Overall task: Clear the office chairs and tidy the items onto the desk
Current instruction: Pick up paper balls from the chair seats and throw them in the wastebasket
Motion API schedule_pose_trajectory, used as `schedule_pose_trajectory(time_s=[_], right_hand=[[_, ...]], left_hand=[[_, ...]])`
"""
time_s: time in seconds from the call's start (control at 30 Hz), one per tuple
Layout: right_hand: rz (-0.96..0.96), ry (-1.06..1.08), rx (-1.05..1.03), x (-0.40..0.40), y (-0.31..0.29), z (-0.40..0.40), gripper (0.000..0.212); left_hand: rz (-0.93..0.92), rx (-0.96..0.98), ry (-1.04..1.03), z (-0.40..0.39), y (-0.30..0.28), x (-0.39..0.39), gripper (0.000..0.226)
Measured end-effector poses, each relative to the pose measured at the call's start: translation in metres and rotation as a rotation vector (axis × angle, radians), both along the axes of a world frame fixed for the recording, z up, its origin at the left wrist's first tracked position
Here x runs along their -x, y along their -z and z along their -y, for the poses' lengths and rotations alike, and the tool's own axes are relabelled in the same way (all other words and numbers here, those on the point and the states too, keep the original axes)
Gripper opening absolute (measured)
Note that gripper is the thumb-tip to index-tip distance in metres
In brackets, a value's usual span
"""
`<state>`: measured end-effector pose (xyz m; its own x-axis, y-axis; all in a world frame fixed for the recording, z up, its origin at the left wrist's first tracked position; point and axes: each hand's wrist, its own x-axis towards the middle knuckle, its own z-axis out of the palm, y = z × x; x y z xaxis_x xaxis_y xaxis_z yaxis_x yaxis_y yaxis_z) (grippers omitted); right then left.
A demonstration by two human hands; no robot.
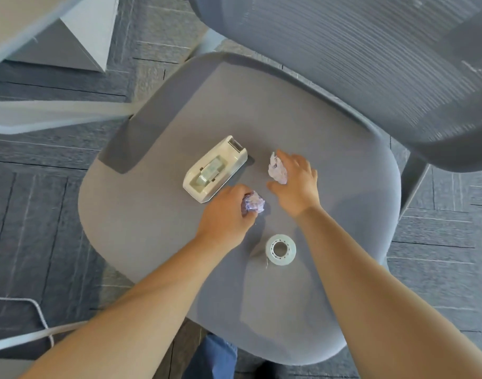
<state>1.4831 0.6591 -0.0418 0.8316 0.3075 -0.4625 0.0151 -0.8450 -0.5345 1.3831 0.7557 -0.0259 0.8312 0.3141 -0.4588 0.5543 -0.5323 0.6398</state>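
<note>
A grey office chair seat [330,165] fills the middle of the head view. On it lies a white tape dispenser [214,168], a loose roll of clear tape [280,249] nearer to me, and two crumpled paper balls. My left hand [224,214] has its fingers closed around the nearer paper ball [254,202]. My right hand [296,181] curls over the farther paper ball [276,168], thumb and fingers on either side of it, touching it but not lifted.
The chair's mesh backrest [357,50] rises at the top right, with an armrest [130,143] at the left. A white desk edge [21,31] and leg [56,116] stand at the upper left. Grey carpet surrounds the chair; a white cable [40,315] lies lower left.
</note>
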Motion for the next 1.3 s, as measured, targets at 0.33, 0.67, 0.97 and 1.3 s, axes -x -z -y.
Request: schedule_pose_trajectory(time_s=[0.33, 0.67, 0.97, 1.3], right_hand=[[-0.03, 0.164, -0.106, 0.017, -0.032, 0.031, 0.04], [-0.053, -0.041, -0.297, 0.09, -0.144, 0.034, 0.033], [-0.159, -0.441, -0.399, 0.228, -0.188, 0.014, 0.016], [-0.446, -0.835, -0.332, 0.431, -0.178, -0.001, 0.022]], left_hand=[[0.033, 0.004, -0.085, 0.006, -0.025, 0.015, 0.03], [0.173, -0.048, -0.394, 0.02, -0.114, 0.093, 0.032], [0.288, -0.068, -0.905, 0.054, -0.166, 0.273, 0.025], [0.108, -0.153, -1.569, 0.101, -0.16, 0.497, 0.019]])
